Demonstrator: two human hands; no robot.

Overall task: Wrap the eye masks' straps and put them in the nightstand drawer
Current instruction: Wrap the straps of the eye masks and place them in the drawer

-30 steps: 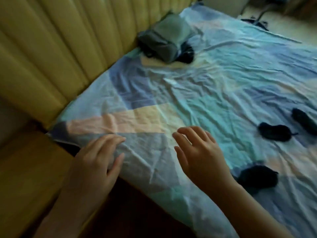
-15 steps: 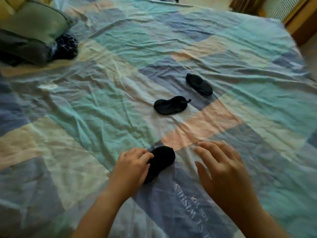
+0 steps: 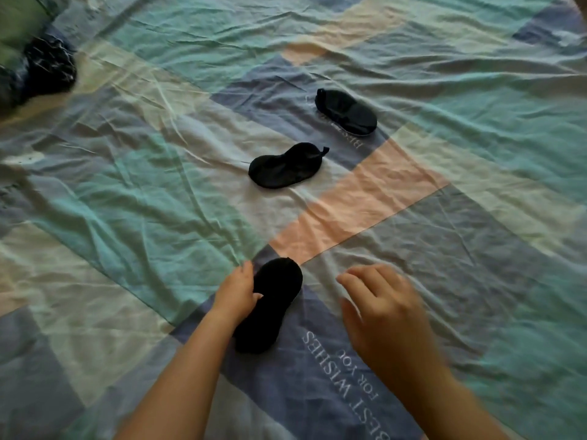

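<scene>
1. Your left hand (image 3: 236, 292) grips the nearest eye mask (image 3: 270, 304) on the bedsheet (image 3: 158, 192).
2. Your right hand (image 3: 381, 308) hovers beside it, fingers spread, empty.
3. Pickup step: next, find its strap and wrap it.

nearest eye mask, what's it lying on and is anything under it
The nearest eye mask lies on the patchwork bedsheet, on a blue patch; the left hand grips its left edge. Whatever is beneath it, including its strap, is covered.
</scene>
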